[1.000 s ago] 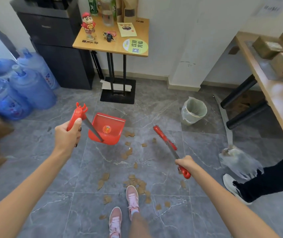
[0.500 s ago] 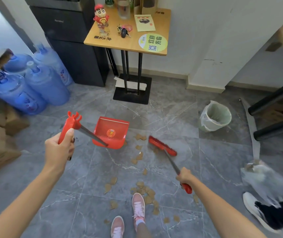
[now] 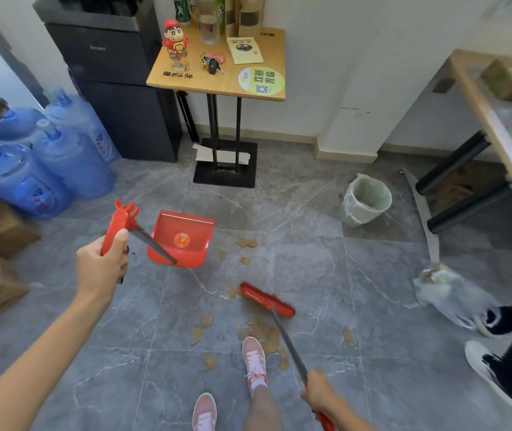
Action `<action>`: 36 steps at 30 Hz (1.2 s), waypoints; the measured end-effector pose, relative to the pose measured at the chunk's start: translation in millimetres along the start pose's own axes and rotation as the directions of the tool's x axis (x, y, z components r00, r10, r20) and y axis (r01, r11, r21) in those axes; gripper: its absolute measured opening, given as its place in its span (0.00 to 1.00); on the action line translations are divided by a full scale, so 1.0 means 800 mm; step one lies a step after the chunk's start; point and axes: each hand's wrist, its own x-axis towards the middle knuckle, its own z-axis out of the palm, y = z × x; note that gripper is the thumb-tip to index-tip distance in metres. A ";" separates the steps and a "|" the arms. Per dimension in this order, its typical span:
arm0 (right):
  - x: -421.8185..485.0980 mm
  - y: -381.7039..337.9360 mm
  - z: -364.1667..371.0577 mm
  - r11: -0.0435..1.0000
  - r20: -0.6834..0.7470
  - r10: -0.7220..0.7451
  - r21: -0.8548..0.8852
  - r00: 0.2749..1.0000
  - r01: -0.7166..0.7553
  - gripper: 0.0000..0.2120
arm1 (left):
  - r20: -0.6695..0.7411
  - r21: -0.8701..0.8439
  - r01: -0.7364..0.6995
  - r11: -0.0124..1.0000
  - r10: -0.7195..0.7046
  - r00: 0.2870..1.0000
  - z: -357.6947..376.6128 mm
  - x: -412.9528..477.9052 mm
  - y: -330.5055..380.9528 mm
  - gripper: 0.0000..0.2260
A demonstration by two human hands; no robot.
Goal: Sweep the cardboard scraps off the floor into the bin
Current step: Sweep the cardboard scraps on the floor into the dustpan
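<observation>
Right hand point(image 3: 318, 391) grips the long-handled red broom point(image 3: 267, 300), its head crosswise just beyond the brown cardboard scraps point(image 3: 264, 334) by the feet; left hand point(image 3: 102, 265) grips the red plastic dustpan point(image 3: 183, 239) ahead-left, with the lined bin point(image 3: 366, 199) well apart, ahead-right.

Floor point(image 3: 310, 275): grey marbled tile, smooth, faint sheen; scraps point(image 3: 264, 334): brown cardboard, matt. Dustpan point(image 3: 183, 237) and broom point(image 3: 287, 340): glossy red plastic, each on a dull grey metal shaft. Bin point(image 3: 366, 200) lined with thin translucent plastic film; tabletop point(image 3: 217, 82): smooth light wood; water jugs point(image 3: 71, 160): blue translucent plastic.
</observation>
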 end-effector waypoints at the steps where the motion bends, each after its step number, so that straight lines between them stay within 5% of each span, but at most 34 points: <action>1: -0.018 -0.001 0.010 1.000 -0.015 -0.013 0.009 1.000 0.013 0.06 | 0.014 -0.005 -0.001 1.000 0.001 1.000 -0.009 -0.006 -0.001 0.17; 4: -0.049 0.004 0.035 0.990 -0.016 -0.003 0.143 1.000 0.006 0.15 | 0.047 -0.011 -0.009 1.000 0.010 0.999 -0.033 -0.028 -0.001 0.16; 6: -0.060 0.010 0.043 0.979 -0.016 0.031 0.203 0.999 -0.027 0.04 | 0.065 -0.013 -0.010 1.000 0.011 0.998 -0.048 -0.041 -0.001 0.16; 12: -0.080 0.013 0.043 0.925 -0.021 0.057 0.378 0.998 -0.045 0.06 | 0.111 -0.011 0.020 1.000 -0.018 0.994 -0.081 -0.065 -0.009 0.16; 26: -0.034 -0.127 -0.113 0.946 -0.209 -0.020 0.314 0.978 0.086 0.03 | 0.032 0.044 0.009 0.999 -0.010 0.999 -0.075 -0.028 -0.025 0.16; 36: 0.095 -0.269 -0.220 0.978 -0.135 -0.118 0.154 0.984 0.139 0.05 | -0.059 0.085 0.067 0.994 -0.063 0.996 -0.012 0.076 -0.039 0.17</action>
